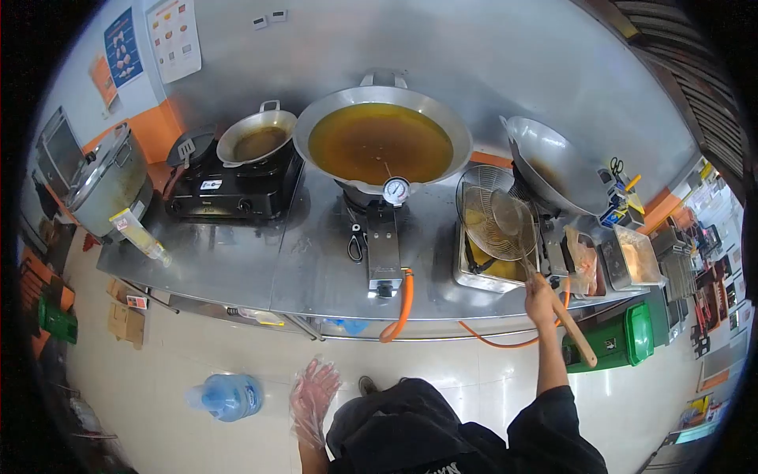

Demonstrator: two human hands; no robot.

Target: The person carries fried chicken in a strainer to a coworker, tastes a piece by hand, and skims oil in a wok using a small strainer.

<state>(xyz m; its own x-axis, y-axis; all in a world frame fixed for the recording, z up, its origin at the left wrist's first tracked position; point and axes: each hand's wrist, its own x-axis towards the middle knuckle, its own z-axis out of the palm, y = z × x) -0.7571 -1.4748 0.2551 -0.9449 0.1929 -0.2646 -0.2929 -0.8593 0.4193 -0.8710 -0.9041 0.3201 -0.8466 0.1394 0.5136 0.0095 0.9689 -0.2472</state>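
Note:
My right hand [540,300] is closed around the wooden handle of a wire strainer [497,225], whose round mesh lies over a metal tray [472,278] holding yellowish liquid. Fingers spread, my left hand [316,393] wears a clear plastic glove, holds nothing and hangs low beside my body. A large wok of golden oil [380,142] sits at the middle of the counter, with a dial thermometer [396,189] at its front rim. Black-handled scissors [356,243] lie beside the burner's metal box [384,249].
A smaller pan [257,141] sits on the black stove [237,188], beside a big pot [110,186]. Another wok [553,162] stands right, behind metal trays [634,257]. Orange hoses [407,304] hang over the counter edge. A water jug [227,397] and green bin [632,336] stand on the floor.

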